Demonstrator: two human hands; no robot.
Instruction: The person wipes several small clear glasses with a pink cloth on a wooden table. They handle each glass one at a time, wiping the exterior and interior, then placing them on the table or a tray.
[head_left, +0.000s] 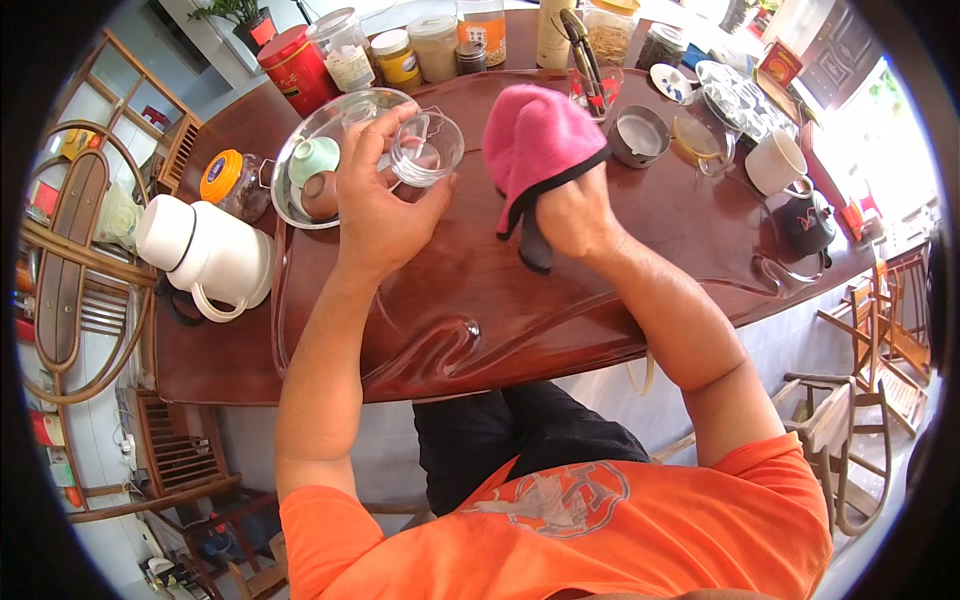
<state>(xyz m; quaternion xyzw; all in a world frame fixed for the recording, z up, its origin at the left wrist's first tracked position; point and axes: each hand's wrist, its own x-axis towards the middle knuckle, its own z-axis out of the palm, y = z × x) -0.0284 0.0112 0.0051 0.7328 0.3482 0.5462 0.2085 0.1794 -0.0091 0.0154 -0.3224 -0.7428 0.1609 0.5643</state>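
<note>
My left hand (386, 206) holds a small clear glass vessel (427, 150) between thumb and fingers, tilted, above the edge of a round metal tray (283, 180). In that tray lie a pale green cup (315, 160), a brown clay cup (320, 195) and another clear glass piece, partly behind my fingers. My right hand (574, 214) grips a pink cloth with a black edge (541, 142), bunched over the fingers, which are mostly hidden. The cloth is apart from the glass. Right of it on the dark red wooden table (480, 300) stand a round metal container (639, 136) and a glass pitcher (703, 142).
A white thermal jug (217, 259) and an orange-lidded jar (229, 176) stand at the left. Several jars and a red tin (298, 71) line the far edge, beside a holder with tongs (583, 56). A white mug (776, 163) and a black teapot (808, 223) are at the right.
</note>
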